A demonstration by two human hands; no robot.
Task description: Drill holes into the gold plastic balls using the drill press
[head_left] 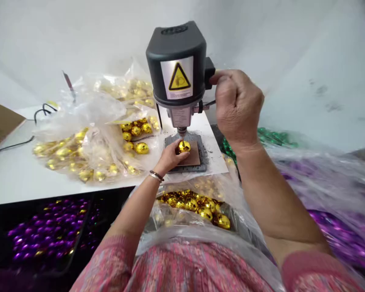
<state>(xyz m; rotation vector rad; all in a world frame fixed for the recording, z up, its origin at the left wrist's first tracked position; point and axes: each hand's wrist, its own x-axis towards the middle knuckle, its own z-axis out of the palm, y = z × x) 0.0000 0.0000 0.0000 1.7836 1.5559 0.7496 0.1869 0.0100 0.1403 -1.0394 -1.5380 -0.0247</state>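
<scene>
A black bench drill press with a yellow warning label stands on the white table. Under its chuck, a shiny gold faceted ball rests on a brown board over the grey base. Thumb and fingers of my left hand close around the ball; the thin drill bit comes down at its top. My right hand is raised at the drill's right side, fingers curled and the index finger against a black box on the housing. Whatever its palm side holds is hidden.
Clear plastic bags of gold balls lie left of the drill. An open bag of gold balls sits before my body. Purple balls fill a dark container at lower left. Bagged green and purple pieces are at right. Dark shavings dot the tabletop.
</scene>
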